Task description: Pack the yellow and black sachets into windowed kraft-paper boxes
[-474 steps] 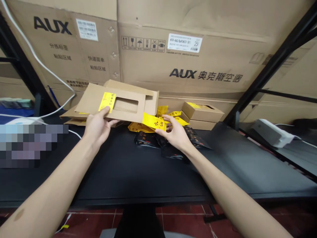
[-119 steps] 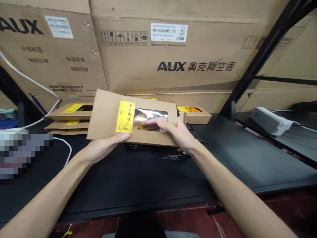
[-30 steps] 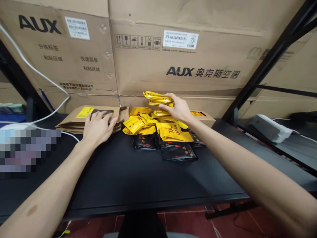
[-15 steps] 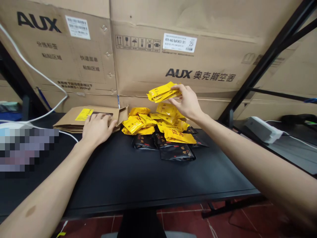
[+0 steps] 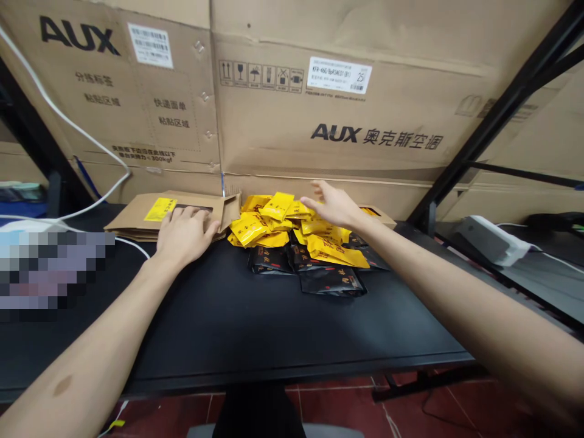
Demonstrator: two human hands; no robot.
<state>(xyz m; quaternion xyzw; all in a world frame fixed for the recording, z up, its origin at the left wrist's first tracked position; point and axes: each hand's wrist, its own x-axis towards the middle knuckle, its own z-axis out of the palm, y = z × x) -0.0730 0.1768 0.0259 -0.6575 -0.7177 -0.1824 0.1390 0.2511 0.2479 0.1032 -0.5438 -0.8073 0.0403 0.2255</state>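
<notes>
My left hand [image 5: 184, 236] lies flat on a stack of kraft cardboard sleeves [image 5: 137, 213], pressing on the top one near its yellow label [image 5: 160, 209]. My right hand [image 5: 333, 205] hangs open just above the back right of a heap of glossy yellow sachets [image 5: 274, 224], holding nothing. Black sachets with red print [image 5: 331, 280] lie under and in front of the yellow heap. The heap hides their upper parts.
Everything lies on a black table [image 5: 255, 331], with red floor tiles below its front edge. Large AUX cartons [image 5: 347, 109] stand behind, and a kraft box [image 5: 379, 215] sits behind the heap. A white cable [image 5: 68, 115] runs at left, a white device [image 5: 490, 240] at right.
My right hand has let go of the yellow sachets it held up and has dropped lower, now open over the heap, which has more sachets on it. My left hand has stayed on the stack.
</notes>
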